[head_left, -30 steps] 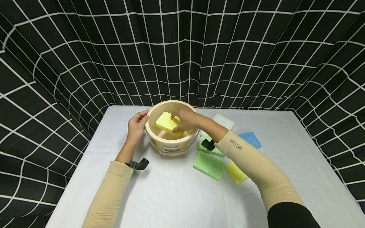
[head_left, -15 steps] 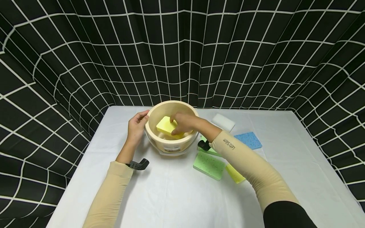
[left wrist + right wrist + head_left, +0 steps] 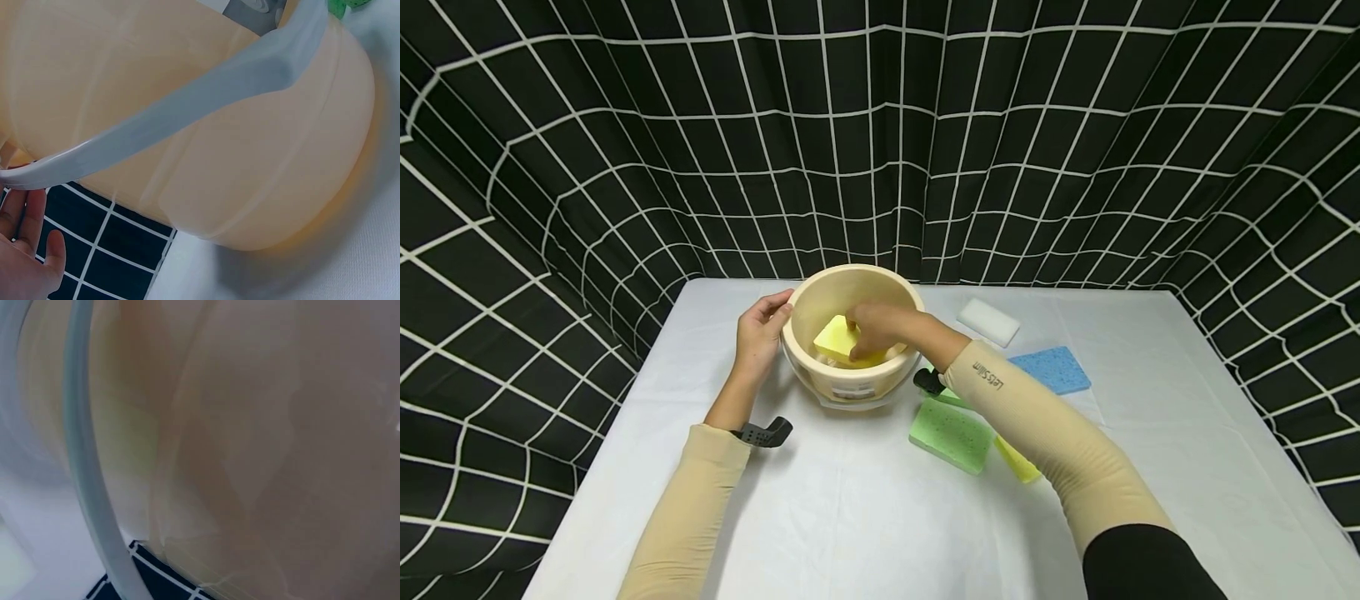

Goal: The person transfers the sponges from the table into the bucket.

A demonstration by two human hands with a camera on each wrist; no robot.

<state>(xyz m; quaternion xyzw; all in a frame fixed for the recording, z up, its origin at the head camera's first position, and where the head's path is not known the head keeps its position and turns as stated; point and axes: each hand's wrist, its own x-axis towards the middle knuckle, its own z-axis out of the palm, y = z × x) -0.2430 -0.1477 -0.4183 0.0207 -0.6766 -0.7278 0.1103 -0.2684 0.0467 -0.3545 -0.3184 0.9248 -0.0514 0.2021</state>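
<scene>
A cream plastic bucket with a grey handle stands upright on the table. My left hand holds its rim at the left, fingertips by the handle's end in the left wrist view; the little finger stands off the wall. Inside the bucket my right hand grips a yellow sponge, thumb toward me and fingers on the far side. Its lower part is hidden by the rim and hand. In the right wrist view the bucket wall fills most of the picture, with the right hand out of sight.
Right of the bucket lie a green sponge, another green one partly under my right wrist, a yellow sponge partly behind the forearm, a blue sponge and a white sponge. A black gridded curtain surrounds the white table.
My right hand has lowered the yellow sponge deeper into the bucket, the forearm shifting left and uncovering more of the blue and white sponges. The left hand stays at the rim.
</scene>
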